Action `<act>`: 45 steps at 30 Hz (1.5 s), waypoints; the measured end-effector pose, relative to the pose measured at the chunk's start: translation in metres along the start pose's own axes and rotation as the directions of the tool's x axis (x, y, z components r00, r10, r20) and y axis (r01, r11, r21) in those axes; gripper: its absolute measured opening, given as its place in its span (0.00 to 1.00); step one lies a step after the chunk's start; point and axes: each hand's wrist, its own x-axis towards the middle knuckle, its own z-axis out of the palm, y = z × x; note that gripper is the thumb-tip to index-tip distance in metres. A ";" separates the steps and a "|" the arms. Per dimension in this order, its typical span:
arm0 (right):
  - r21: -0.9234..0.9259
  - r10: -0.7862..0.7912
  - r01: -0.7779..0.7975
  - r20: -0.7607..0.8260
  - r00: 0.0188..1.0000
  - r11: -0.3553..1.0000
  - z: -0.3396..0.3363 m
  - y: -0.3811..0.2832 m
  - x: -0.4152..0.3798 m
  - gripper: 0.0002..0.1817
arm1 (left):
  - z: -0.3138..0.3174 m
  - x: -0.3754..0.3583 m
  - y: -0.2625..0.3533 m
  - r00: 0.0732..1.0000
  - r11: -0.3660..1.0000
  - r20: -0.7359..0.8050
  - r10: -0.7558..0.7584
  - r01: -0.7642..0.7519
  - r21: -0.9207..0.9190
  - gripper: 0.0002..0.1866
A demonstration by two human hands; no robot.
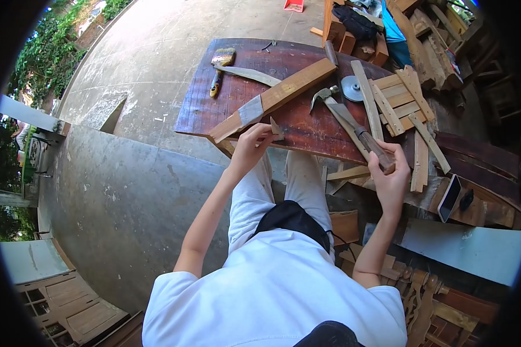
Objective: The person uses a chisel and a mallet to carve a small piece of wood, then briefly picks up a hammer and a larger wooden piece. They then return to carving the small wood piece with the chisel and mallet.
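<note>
My left hand (253, 147) is at the near edge of the dark red wooden table (307, 136), its fingers closed on a small pointed wood piece (276, 128). At the table's near right, my right hand (392, 176) wraps round the brown wooden handle of a knife (367, 139), whose dark blade points away from me. Beside the knife lies a claw hammer (325, 95) with its head on the tabletop. A long wooden beam (292, 87) lies diagonally above my left hand, with a grey sheet piece (251, 110), perhaps sandpaper, on its lower part.
A paintbrush (218, 72) and a curved wood strip (249, 74) lie at the far left of the table. Right of the hammer are a metal disc (352, 88) and several wood slats (396, 101). A phone (449, 198) rests among timber on the right.
</note>
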 end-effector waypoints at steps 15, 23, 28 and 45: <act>-0.014 -0.050 0.064 0.466 0.883 0.998 0.002 -0.035 0.078 0.15 | 0.000 -0.005 0.001 0.998 0.998 -0.034 0.056 -0.055 0.034 0.13; 0.321 -0.292 0.142 0.487 0.824 0.936 0.026 0.012 0.108 0.13 | 0.003 -0.004 -0.006 0.997 0.999 -0.067 0.029 -0.032 -0.044 0.10; 0.478 -0.249 0.072 0.318 0.915 0.875 0.044 0.024 0.112 0.14 | 0.005 -0.006 -0.009 0.998 0.997 -0.060 0.026 -0.030 -0.071 0.11; 0.552 -0.452 0.319 0.120 0.884 0.770 0.116 -0.014 0.088 0.16 | 0.006 -0.008 -0.016 0.996 0.997 -0.082 0.031 -0.037 -0.065 0.12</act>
